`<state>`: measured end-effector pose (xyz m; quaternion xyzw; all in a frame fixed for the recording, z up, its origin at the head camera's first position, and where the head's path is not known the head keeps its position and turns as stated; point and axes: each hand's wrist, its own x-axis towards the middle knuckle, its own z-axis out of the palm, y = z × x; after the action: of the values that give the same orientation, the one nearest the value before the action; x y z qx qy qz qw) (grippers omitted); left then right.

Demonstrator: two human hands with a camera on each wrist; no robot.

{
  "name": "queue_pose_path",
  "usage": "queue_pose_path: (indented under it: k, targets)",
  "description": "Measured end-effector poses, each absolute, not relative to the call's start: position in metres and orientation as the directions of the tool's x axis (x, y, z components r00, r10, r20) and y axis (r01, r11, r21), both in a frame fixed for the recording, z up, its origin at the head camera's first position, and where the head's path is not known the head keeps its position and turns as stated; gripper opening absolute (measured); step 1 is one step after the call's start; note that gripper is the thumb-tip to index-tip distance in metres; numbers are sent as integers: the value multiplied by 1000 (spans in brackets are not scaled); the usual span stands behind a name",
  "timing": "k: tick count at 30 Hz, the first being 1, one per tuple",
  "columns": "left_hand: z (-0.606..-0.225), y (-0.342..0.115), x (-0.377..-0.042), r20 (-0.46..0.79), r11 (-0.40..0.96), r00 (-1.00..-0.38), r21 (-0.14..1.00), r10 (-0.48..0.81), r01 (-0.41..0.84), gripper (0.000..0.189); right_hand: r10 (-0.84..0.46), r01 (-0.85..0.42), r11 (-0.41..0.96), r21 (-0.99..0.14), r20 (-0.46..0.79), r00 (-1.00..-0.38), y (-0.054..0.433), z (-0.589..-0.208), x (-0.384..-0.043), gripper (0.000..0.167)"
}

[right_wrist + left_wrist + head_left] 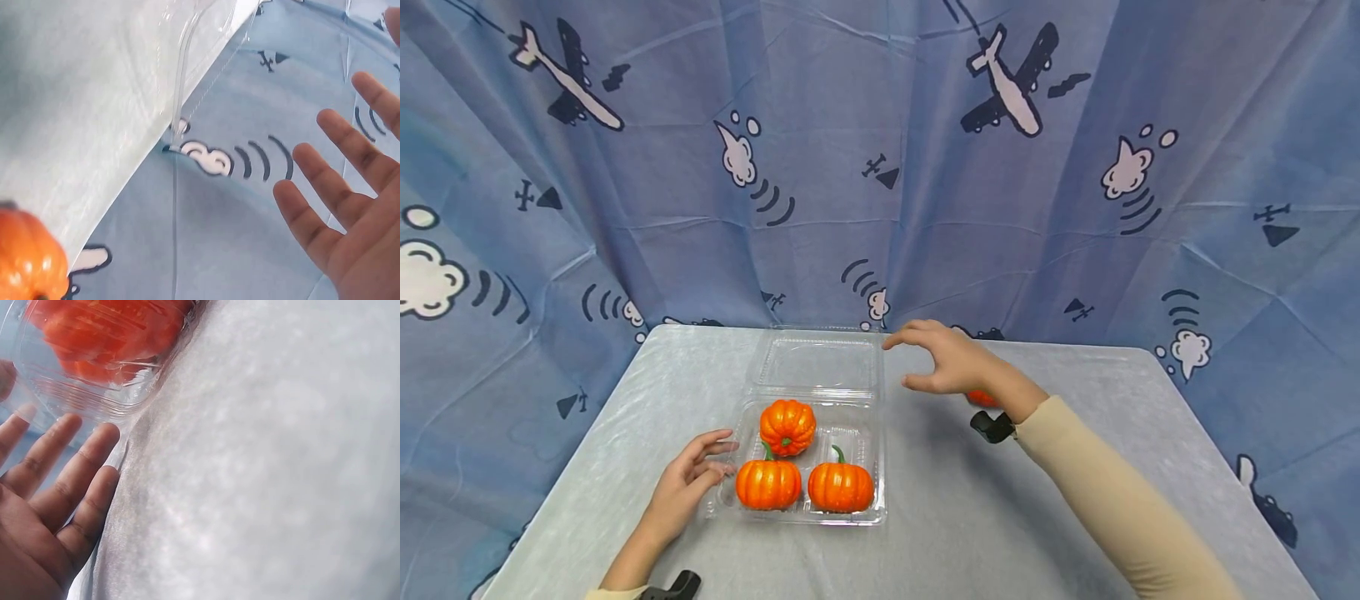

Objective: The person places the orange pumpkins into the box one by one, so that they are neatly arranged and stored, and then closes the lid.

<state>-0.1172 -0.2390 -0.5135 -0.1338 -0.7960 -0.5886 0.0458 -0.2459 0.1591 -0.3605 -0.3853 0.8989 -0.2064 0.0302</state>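
A clear plastic clamshell container (880, 479) lies opened on the table, its lid (820, 364) folded back toward the curtain. Inside sit three small orange pumpkins: one at the back left (787, 428), one at the front left (768, 485) and one at the front right (841, 487). My left hand (679, 487) is at the container's left side, fingertips right at the rim; the left wrist view shows its fingers (94, 450) extended. Raised near the lid's right edge is my right hand (946, 362), fingers spread and holding nothing.
A further orange pumpkin (981, 398) lies on the table right of the container, partly hidden behind my right wrist. The table (1037, 533) has a pale cloth. A blue curtain (820, 167) with printed airplanes hangs right behind the table's back edge.
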Motion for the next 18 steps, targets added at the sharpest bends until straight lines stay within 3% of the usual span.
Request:
queue_pose_path:
  k: [5,18]
  targets:
    - [-514,-239,-118,271,269,-947,912,171,309,44,-672,-639,641,-425,90,-735,176,-359,-245,43]
    - [-514,-238,-118,219,281,-965,926,144,252,44,-524,-478,715,-510,62,-849,230,-376,-247,42]
